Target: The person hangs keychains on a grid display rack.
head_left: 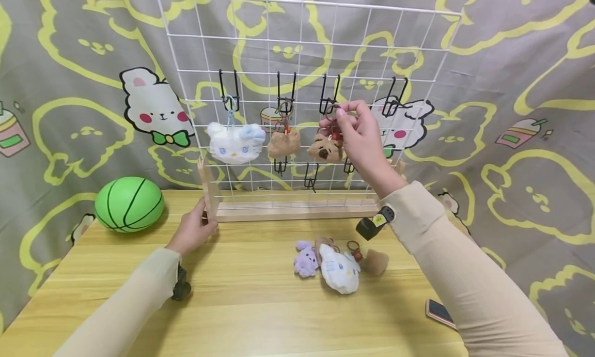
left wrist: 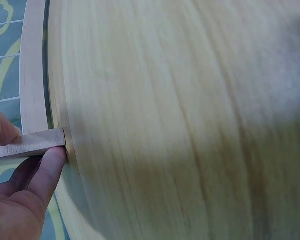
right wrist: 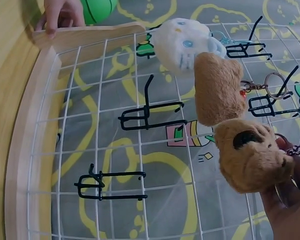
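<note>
- The right hand (head_left: 364, 137) pinches the ring of a brown plush keychain (head_left: 325, 149), which sits at the third upper hook (head_left: 324, 91) of a white wire grid (head_left: 307, 2); whether the ring is over the hook cannot be told.
- The left hand (head_left: 191, 232) grips the wooden end piece (head_left: 209, 189) of the grid's base, near the far edge of the tabletop (head_left: 251, 300).
- A white cat plush (head_left: 236, 144) hangs from the first upper hook, a tan plush (head_left: 284, 143) from the second.
- Toward the tabletop's right edge, a purple plush (head_left: 306, 260) lies beside another cat plush (head_left: 341, 272).
- A green ball (head_left: 129, 204) rests near the far left corner.
</note>
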`<state>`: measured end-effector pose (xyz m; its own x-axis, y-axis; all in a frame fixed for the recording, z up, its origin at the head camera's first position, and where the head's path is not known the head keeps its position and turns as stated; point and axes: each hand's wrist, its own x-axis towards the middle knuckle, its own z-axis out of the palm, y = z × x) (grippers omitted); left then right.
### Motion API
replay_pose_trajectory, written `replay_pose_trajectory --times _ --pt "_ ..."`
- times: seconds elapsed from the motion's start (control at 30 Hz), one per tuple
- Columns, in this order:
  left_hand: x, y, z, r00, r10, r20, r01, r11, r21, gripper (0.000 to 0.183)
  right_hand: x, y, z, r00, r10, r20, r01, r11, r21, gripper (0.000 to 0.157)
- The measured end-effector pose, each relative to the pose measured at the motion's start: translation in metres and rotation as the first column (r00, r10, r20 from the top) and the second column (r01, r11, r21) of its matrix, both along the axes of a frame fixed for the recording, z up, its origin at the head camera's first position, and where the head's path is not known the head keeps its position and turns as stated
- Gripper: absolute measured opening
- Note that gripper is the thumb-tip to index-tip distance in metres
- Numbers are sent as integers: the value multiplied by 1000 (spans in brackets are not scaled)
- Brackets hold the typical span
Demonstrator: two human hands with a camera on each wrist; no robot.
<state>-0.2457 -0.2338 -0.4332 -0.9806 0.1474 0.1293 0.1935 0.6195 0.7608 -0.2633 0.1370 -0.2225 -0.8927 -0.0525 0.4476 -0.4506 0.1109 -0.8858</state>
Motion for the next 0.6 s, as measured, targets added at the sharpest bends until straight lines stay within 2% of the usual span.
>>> replay_pose_trajectory --times 0.17,0.47,0.6 --pt "0 1 2 1000 0 19 0 1000 -3 72 1 3 -1 998 -58 -17 58 998 27 7" --pt "2 1 1 1000 1 13 -1 1000 -1 69 13 13 -2 993 -120 -18 122 981 151 27" --pt "1 1 2 1000 -2 10 2 1000 -4 68 20 22 -6 990 -142 -19 143 975 173 27"
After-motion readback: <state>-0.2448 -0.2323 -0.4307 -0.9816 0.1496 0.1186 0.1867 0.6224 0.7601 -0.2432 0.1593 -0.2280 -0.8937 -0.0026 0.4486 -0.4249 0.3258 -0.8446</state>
